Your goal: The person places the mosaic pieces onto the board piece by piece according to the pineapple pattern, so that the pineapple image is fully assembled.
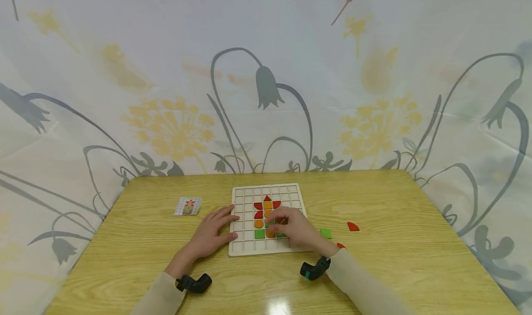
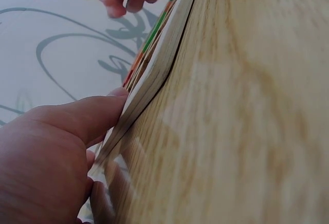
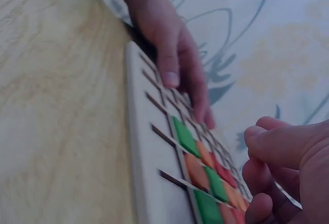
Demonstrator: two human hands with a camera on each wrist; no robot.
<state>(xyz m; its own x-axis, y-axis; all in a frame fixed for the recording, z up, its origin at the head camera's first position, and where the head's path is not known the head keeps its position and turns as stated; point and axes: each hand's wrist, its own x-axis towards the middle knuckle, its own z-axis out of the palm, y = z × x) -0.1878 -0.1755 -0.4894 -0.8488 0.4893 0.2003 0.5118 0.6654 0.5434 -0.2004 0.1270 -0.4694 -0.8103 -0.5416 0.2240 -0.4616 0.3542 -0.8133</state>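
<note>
A pale gridded board lies on the table, with red, orange and green pieces set in its squares, a red triangle at the top. My left hand rests at the board's left edge; its thumb touches the rim in the left wrist view. Over the right half of the board hovers my right hand, fingers bent and thumb near the index finger. Whether a piece sits between those fingertips is hidden. Under it, a green square and an orange piece show in the right wrist view.
A small pattern card with a coloured figure on a grid lies left of the board. To the right are a loose green square, a red quarter-circle and another red piece partly behind the right wrist.
</note>
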